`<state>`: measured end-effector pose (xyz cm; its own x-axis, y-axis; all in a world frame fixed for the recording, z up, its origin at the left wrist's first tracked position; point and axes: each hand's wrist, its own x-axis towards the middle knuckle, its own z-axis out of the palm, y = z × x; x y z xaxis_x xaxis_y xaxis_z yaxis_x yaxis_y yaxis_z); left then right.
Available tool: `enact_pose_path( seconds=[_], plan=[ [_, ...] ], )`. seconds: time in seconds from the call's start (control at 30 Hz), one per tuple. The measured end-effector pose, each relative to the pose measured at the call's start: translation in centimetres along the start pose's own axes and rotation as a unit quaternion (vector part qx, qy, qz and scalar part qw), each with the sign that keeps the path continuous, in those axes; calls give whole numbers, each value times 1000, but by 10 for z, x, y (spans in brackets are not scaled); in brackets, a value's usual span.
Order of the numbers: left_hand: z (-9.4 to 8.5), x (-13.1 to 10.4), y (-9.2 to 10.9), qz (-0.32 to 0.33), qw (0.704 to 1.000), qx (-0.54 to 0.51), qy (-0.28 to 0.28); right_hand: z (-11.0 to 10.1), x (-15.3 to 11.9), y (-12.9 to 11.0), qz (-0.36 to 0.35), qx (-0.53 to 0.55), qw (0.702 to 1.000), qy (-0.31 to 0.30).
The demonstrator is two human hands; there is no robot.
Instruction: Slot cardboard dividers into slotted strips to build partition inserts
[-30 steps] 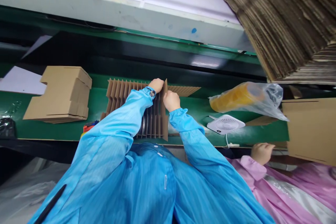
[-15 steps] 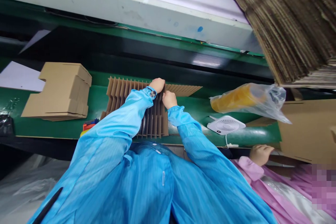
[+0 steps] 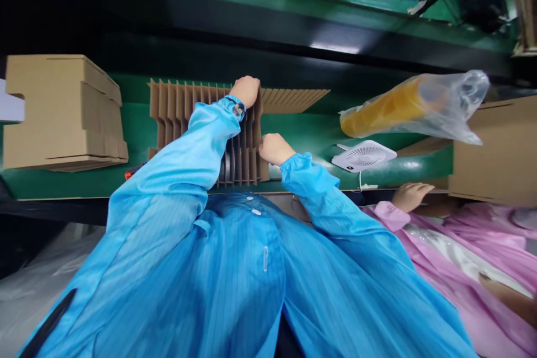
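left hand [image 3: 245, 91] grasping cardboard divider [image 3: 168, 102]; right hand [image 3: 276, 149] curled at its end, grip indeterminable. clear bag [image 3: 465, 106] contains yellow roll [image 3: 381, 109].

Head view, forward and down (close) over green worktop [image 3: 302, 130]

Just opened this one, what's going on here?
A person in a blue smock is handling a row of upright cardboard dividers on a green bench. The left hand is at the far part of the dividers' right end, and the right hand is nearer the body, by the same end; the fingertips' grip is hard to see. Folded cardboard is stacked to the left. To the right are a white fan and a bagged yellow roll.
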<state>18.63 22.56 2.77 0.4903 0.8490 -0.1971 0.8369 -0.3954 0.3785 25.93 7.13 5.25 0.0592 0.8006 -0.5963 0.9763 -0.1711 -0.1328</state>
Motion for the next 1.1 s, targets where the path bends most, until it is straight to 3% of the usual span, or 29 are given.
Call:
enact_pose_path(
  seconds=[0.17, 0.3, 0.43, 0.57, 0.67, 0.73, 0.9, 1.03, 1.1],
  plan=[
    [5, 2, -4, -2, 1000, -16, 9, 29, -2, 3, 9, -2, 1000, 28],
    [10, -13, -4, 61, 995, -43, 71, 35, -6, 8, 16, 3, 999, 45],
    [5, -59, -4, 133, 983, -52, 116, 32, -10, 13, -2, 26, 999, 47],
    [3, -135, -3, 122, 988, -37, 90, 37, -13, 13, -19, 34, 998, 45],
    [21, -192, -1, 180, 983, -25, 40, 39, -17, 13, -31, 40, 998, 43],
    [40, -218, 0, 209, 978, -5, 25, 40, -20, 14, -40, 44, 998, 35],
    [75, -235, -1, 226, 972, 37, 61, 40, -28, 18, -45, 47, 997, 27],
    [73, -247, -16, 289, 953, 6, 92, 40, -33, 29, -52, 77, 996, 17],
    [68, -263, -33, 240, 959, -14, 149, 42, -39, 40, -44, 125, 990, 38]
  ],
)
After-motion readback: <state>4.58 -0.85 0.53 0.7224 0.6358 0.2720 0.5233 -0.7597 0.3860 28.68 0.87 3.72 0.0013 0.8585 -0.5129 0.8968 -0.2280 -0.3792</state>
